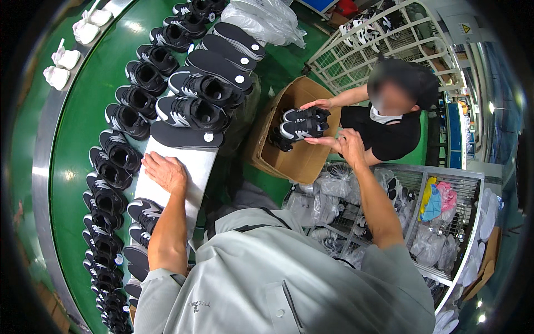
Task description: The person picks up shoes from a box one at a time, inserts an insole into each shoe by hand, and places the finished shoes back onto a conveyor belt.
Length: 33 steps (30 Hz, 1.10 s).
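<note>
My left hand (166, 172) lies flat, fingers spread, on the white bench top (192, 167), just nearer than a dark insole (183, 135). My right hand (351, 147) is raised at the right side of the cardboard box (264, 133), close beside a co-worker's lower hand (325, 142). Its fingers are bent and partly turned away; whether they touch that hand is unclear. Between the co-worker's two hands, above the box, is a pair of black sneakers (303, 123) with white-grey sides. More dark footwear (281, 139) shows inside the box.
Rows of black sneakers (136, 100) line a green conveyor (83, 128) to my left. Insoles (222, 53) and sneakers share the bench. The co-worker (389, 122) faces me across the box. A wire cart (384, 33) stands behind; a metal rack (450, 172) with bagged items is right.
</note>
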Each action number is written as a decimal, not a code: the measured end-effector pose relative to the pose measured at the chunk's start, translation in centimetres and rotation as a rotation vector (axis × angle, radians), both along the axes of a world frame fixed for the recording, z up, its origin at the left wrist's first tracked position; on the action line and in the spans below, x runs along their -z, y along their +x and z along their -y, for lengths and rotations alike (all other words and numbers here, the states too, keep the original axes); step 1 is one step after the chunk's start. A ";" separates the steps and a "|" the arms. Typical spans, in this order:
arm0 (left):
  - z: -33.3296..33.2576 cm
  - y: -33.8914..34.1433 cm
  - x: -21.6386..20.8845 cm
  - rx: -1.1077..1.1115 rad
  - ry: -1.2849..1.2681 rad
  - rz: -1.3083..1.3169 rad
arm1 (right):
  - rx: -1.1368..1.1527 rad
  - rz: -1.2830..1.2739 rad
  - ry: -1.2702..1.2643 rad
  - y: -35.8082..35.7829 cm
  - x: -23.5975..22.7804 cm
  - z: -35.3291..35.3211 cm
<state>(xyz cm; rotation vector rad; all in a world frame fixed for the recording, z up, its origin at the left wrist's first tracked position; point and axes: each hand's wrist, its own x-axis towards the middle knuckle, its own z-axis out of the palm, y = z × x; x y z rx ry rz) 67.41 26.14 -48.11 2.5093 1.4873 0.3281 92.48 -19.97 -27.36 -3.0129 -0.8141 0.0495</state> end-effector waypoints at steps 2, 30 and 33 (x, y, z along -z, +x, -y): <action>0.1 0.0 -0.4 -0.001 -0.001 -0.010 | -0.058 -0.024 -0.025 2.1 -0.2 -1.1; -3.5 2.4 -0.8 0.205 -0.060 0.269 | -0.121 -0.311 0.435 9.5 -12.3 -25.7; -3.0 2.7 -0.8 0.136 -0.039 0.240 | -0.250 -0.132 0.489 14.0 -13.1 -35.4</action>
